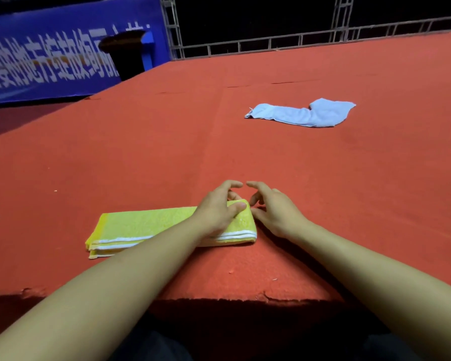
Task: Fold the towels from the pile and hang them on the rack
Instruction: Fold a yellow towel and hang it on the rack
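A yellow towel (146, 226) with white stripes lies folded into a long flat band near the front edge of the red surface. My left hand (219, 209) rests on its right end, thumb pressed on the cloth and fingers curled over the far edge. My right hand (274, 209) sits just beside that end, fingers bent and spread, its thumb tip at the towel's corner. A light blue towel (305, 114) lies crumpled and loosely folded farther back on the right. No rack is in view.
The red carpeted surface (349, 191) stretches wide, with its frayed front edge (219, 299) close to me. A metal truss frame (271, 43) runs along the back. A blue banner (50, 61) and a dark stand (126, 53) are at back left.
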`<state>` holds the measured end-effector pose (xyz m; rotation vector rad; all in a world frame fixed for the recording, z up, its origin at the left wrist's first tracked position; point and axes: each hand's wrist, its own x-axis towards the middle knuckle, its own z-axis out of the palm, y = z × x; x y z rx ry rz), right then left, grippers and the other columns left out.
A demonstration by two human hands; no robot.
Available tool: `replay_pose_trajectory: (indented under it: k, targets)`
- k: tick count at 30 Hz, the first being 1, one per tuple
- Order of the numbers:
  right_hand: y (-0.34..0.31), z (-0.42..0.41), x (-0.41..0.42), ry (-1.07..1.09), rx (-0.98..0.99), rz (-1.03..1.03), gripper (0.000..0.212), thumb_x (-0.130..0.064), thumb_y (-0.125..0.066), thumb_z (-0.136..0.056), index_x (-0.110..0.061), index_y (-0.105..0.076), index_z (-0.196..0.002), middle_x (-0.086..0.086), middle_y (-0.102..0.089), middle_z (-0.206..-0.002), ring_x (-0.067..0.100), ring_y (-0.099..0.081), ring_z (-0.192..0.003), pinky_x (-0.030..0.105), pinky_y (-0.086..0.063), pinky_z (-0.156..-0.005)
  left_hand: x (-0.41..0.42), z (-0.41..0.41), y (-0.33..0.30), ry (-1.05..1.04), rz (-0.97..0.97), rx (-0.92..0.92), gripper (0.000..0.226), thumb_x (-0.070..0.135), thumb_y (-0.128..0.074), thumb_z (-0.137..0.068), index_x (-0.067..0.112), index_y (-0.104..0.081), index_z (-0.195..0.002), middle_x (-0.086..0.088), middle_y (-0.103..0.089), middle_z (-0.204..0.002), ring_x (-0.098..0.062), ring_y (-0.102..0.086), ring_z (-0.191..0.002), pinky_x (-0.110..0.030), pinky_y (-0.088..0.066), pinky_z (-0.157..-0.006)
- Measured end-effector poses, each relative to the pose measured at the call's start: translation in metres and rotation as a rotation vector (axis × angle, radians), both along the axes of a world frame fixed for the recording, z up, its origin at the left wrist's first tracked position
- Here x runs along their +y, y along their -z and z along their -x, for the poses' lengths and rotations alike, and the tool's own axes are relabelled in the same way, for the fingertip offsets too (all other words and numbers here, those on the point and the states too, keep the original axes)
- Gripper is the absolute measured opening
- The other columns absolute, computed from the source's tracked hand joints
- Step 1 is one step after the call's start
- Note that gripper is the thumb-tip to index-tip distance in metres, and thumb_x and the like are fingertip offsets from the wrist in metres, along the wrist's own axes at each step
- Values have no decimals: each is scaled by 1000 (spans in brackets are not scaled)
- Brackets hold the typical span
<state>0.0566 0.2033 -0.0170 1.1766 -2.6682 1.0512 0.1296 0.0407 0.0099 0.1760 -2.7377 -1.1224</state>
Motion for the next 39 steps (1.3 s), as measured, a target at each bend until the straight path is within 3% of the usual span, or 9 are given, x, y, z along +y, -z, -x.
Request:
replay_pose_trajectory:
  k: [3, 9, 20, 24, 26, 29, 32, 36, 39]
  targets:
    - [-12, -4, -9, -89, -7, 157, 67, -23, -71, -88, -24, -38, -146, -21, -61, -101, 15, -57, -98, 34, -47, -90, -2, -15, -15, -20, -217, 124, 39, 10, -68, -89, 32, -55, -119, 6, -65, -90, -5, -58, -75, -26, -44, -75]
    - [-101, -43, -45, -356, -118, 462, 61, -13, -71, -88, -32, -42, -139, -14, -68, -108, 4, -65, -102, 19, -50, -85, -16, -85, -99, -116, -464, 426, 35, 2, -66, -90, 29, -60, -113, 8, -65, -87, -7, -60, -77, -21, -50, -71]
    - [-279, -204, -117, -1041, -205, 502, 45, -4, -58, -95, -14, -47, -137, 1, -64, -92, 3, -62, -80, 16, -47, -73, -20, -279, -241, -472, -409, 872, 22, 9, -62, -95, 28, -62, -106, -6, -67, -104, -17, -66, -90, -31, -55, -80]
    - [-285, -257, -121, -1262, -342, 335, 50, -45, -70, -83, -37, -56, -131, 12, -63, -93, 20, -60, -83, 34, -49, -72, -6, -352, -235, -620, -343, 812, 19, 9, -58, -97, 27, -59, -105, -11, -67, -106, -14, -63, -92, -30, -53, -85]
    - [-276, -286, -123, -1339, -446, 270, 46, -45, -73, -82, -40, -60, -125, 11, -59, -91, 25, -55, -81, 41, -43, -71, 2, -391, -225, -680, -319, 754, 19, 8, -56, -98, 26, -58, -105, -10, -68, -103, -11, -64, -88, -28, -53, -85]
    - [-260, -338, -129, -1459, -605, 167, 74, -55, -88, -57, -34, -63, -124, 10, -60, -91, 24, -58, -79, 32, -48, -64, 17, -453, -210, -762, -333, 663, 17, 6, -53, -99, 17, -58, -111, -6, -65, -93, -10, -62, -79, -21, -50, -72]
    - [-249, -380, -131, -1550, -795, 111, 74, -43, -92, -55, -29, -66, -122, 13, -62, -95, 24, -63, -84, 28, -56, -67, 36, -503, -201, -810, -383, 551, 21, 13, -54, -100, 10, -56, -121, -15, -66, -93, -22, -61, -84, -23, -51, -68]
    - [-243, -446, -134, -1644, -833, 12, 50, -16, -74, -77, -20, -62, -125, 5, -61, -79, 13, -61, -69, 21, -50, -58, 64, -578, -201, -870, -329, 449, 23, 5, -50, -100, 7, -52, -123, 15, -61, -60, 3, -56, -57, -10, -43, -55]
    - [-248, -488, -141, -1732, -730, -50, 49, -15, -70, -78, -21, -60, -126, 2, -59, -77, 10, -60, -69, 21, -48, -61, 80, -624, -219, -962, -215, 371, 30, 6, -53, -97, 10, -52, -127, 16, -56, -55, 6, -53, -53, -8, -40, -54]
